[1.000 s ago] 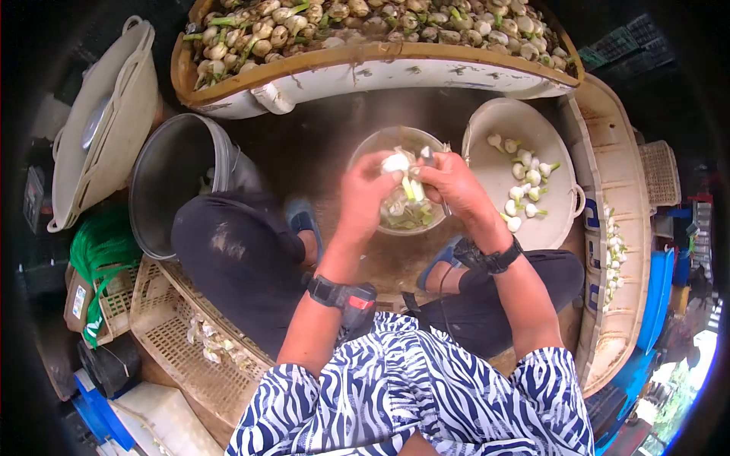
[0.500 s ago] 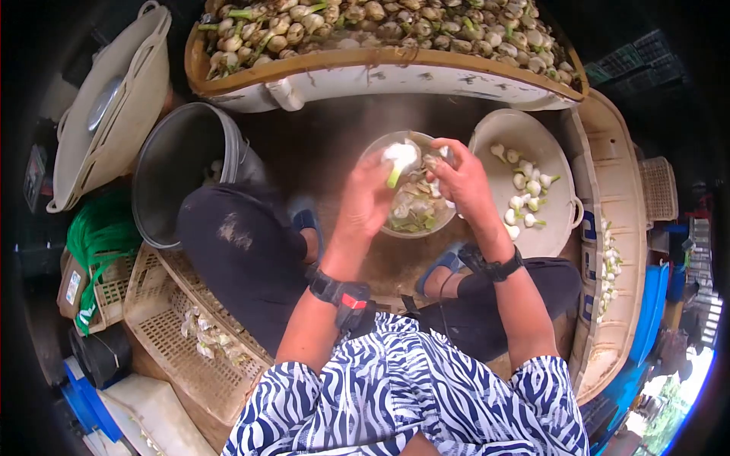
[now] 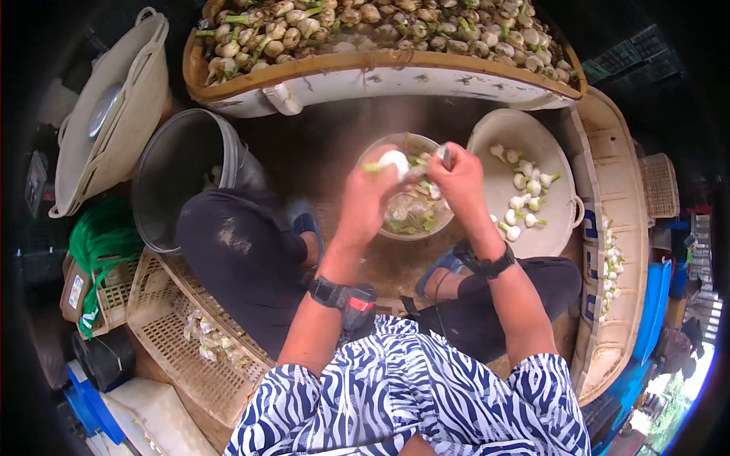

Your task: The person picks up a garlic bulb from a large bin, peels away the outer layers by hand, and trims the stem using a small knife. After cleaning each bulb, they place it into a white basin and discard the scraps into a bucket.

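My left hand (image 3: 363, 199) is closed around a garlic bulb (image 3: 394, 163), white and peeled on the side that shows, with a short green stem pointing left. Close by on the right, my right hand (image 3: 461, 181) grips a small knife (image 3: 445, 157); only its grey end shows above the fingers, and the blade is hard to make out. Both hands are over a round pail (image 3: 407, 236) with papery skins and green scraps (image 3: 411, 218) inside. To the right, a pale round tub (image 3: 544, 228) holds several clean white bulbs (image 3: 520, 181).
Unpeeled garlic (image 3: 365, 23) fills a long wooden-rimmed trough (image 3: 426, 76) ahead. A dark bucket (image 3: 152, 220) stands by my left knee, near a plastic crate (image 3: 175, 365) with garlic scraps. On the right is a long beige bin (image 3: 623, 334) with more bulbs.
The bulb has turned in my left hand: its stem pointed down and now points left. My right hand has shifted slightly down and to the right, away from the bulb.
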`<state>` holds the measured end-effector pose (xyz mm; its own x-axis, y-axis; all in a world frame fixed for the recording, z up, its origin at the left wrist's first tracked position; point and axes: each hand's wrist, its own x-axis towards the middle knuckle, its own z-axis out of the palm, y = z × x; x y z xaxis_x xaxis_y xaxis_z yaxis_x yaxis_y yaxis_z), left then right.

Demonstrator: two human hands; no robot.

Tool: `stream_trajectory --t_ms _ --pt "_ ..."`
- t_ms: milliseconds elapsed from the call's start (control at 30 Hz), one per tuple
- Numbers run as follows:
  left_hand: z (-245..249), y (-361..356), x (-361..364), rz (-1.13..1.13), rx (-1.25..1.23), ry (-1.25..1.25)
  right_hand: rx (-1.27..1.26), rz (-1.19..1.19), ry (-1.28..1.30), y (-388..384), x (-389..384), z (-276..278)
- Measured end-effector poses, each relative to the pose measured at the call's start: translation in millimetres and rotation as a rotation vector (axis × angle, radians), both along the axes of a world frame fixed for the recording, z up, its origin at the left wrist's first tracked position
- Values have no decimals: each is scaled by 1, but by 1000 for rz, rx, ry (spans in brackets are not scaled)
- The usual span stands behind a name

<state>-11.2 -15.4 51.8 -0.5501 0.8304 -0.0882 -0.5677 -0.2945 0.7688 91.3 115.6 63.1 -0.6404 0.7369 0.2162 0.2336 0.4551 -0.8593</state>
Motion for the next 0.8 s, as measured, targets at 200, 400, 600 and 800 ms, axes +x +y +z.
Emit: stream_trajectory --t_ms 200,400,600,800 --pt "-17 -4 -23 -47 208 -379 209 191 -544 6 29 -33" --pt "30 -34 -90 216 755 -457 202 145 -565 13 23 -40" --pt "46 -50 -129 395 643 -394 129 237 -470 15 16 -57" --pt "61 25 -131 354 31 -80 131 504 -623 27 13 -40"
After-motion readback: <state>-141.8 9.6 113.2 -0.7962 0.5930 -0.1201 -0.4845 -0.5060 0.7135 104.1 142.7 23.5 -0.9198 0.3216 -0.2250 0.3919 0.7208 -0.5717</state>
